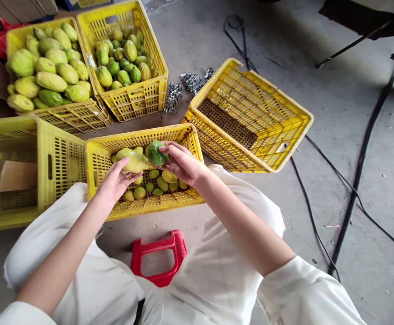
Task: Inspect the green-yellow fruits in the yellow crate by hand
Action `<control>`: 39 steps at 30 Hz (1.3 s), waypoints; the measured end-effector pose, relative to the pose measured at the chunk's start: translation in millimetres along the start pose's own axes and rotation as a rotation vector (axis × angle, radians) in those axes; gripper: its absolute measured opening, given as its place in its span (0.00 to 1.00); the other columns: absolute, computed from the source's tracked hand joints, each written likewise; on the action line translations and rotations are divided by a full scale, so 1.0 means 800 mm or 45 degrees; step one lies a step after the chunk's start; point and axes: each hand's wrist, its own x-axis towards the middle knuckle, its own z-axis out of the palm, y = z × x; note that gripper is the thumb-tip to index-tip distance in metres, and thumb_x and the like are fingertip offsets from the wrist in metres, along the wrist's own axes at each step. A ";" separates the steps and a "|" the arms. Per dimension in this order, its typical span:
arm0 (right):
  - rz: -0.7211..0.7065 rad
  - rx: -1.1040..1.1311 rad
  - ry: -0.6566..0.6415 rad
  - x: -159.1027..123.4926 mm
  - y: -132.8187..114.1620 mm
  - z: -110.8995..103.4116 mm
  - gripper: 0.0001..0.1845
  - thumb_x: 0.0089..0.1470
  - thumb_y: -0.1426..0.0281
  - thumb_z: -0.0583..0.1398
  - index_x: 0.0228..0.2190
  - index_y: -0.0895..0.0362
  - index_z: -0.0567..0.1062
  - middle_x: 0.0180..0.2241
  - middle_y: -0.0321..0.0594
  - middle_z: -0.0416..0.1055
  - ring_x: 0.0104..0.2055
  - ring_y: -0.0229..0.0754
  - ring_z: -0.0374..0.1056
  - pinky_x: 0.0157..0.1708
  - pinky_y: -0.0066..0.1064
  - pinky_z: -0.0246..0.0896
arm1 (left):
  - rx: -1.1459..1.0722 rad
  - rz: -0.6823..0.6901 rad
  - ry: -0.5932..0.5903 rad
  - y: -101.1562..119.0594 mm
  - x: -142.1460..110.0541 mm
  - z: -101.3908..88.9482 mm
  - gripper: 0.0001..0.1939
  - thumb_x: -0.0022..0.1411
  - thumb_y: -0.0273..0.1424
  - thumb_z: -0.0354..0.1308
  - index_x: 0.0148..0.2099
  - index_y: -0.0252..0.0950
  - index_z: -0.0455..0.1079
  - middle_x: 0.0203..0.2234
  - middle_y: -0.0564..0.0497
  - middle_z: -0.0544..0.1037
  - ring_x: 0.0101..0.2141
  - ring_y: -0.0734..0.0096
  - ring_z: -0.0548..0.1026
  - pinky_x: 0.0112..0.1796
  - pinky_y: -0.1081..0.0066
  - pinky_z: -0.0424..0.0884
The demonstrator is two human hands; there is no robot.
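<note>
My left hand (pixel 115 180) grips a long yellow-green fruit (pixel 133 159) over the yellow crate (pixel 98 155) between my knees. Fingers of my right hand (pixel 180 162) are closed round a smaller dark green fruit (pixel 156 154), held just to the right of the yellow one. Several small green and yellow fruits (pixel 154 183) lie at the bottom of that crate under both hands.
Far left, a crate (pixel 78 118) is heaped with large yellow-green fruits; beside it a crate (pixel 139 97) holds smaller green ones. An empty crate (pixel 285 131) lies tilted at right. Another crate (pixel 48 149) with cardboard stands left. A red stool (pixel 158 248) is beneath me. Black cables (pixel 353 189) cross the floor.
</note>
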 end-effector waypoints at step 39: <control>-0.129 -0.195 0.099 -0.008 -0.007 0.006 0.35 0.31 0.55 0.84 0.41 0.49 0.81 0.42 0.37 0.83 0.55 0.53 0.77 0.54 0.42 0.75 | 0.142 0.099 -0.098 -0.002 -0.001 -0.003 0.32 0.37 0.28 0.86 0.46 0.40 0.78 0.38 0.52 0.87 0.39 0.63 0.85 0.37 0.69 0.81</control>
